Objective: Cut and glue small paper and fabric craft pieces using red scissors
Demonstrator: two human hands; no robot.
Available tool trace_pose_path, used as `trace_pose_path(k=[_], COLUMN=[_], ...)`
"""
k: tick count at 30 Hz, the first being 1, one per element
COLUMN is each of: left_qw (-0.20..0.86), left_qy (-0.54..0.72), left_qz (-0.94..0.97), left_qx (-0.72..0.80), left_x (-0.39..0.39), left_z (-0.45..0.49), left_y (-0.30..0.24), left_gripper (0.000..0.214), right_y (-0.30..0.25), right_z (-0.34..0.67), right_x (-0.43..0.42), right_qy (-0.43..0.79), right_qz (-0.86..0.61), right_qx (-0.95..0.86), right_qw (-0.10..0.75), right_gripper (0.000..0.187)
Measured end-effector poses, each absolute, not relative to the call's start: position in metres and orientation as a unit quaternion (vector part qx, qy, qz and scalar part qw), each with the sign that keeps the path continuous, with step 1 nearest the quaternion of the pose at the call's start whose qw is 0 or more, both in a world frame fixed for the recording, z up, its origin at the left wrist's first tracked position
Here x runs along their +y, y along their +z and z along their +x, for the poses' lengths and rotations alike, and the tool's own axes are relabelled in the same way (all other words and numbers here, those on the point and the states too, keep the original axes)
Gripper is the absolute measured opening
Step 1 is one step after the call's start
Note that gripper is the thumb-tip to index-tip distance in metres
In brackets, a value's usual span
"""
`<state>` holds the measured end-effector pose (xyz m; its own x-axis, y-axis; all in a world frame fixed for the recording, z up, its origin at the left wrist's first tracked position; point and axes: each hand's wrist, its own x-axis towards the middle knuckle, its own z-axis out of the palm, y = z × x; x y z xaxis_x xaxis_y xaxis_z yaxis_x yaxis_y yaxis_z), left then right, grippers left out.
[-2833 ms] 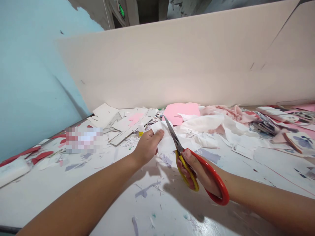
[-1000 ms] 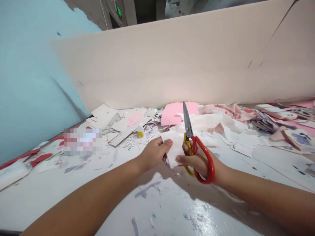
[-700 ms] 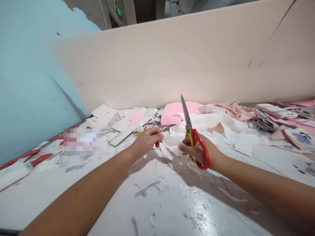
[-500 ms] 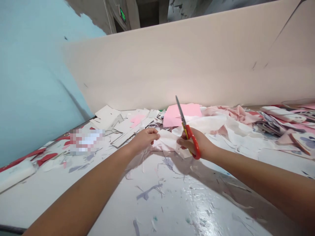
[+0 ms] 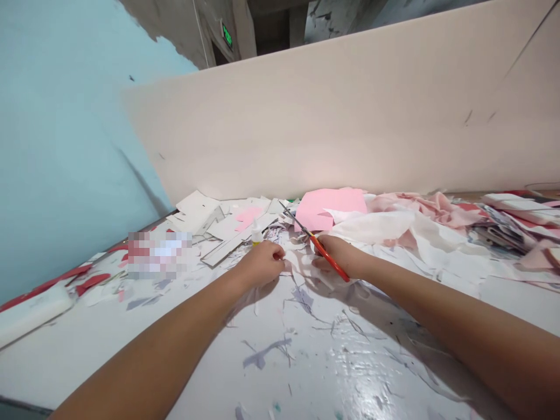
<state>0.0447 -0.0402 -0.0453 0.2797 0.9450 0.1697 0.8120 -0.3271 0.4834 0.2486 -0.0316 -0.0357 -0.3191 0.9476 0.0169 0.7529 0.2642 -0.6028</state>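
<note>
White table, paper scraps, bottle, scissors

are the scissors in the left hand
No, the red-handled scissors are held in the right hand, and the left hand is apart from them.

Scissors in right hand, left hand at its 9 o'clock, pink sheet at its 12 o'clock, scrap-strewn table
</note>
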Motion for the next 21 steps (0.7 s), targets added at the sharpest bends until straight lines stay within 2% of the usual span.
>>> trace_pose_path(k=[11, 15, 17, 21], left_qw=[0.108, 0.22, 0.264, 0.243], left_qy=[0.19, 0.164, 0.15, 0.169], left_qz=[0.859, 0.903, 0.912, 0.909], left_qx=[0.462, 0.332, 0.278, 0.293], left_x=[-0.066, -0.093, -0.101, -0.105], left_z=[0.067, 0.082, 0.087, 0.092], left_y=[-0.047, -0.041, -0.04, -0.045], left_gripper=[0.021, 0.017, 0.025, 0.039], right_y=[-0.026, -0.024, -0.024, -0.015], right_z=[0.283, 0.299, 0.309, 0.326], right_x=[-0.021, -0.015, -0.01, -0.004], right_qy=[0.215, 0.204, 0.184, 0.137], right_qz=[-0.561, -0.571, -0.582, -0.598], right_qx=[-0.788, -0.787, -0.785, -0.783], right_qw=[0.134, 0.112, 0.105, 0.098], right_gripper=[0.019, 0.019, 0.018, 0.015])
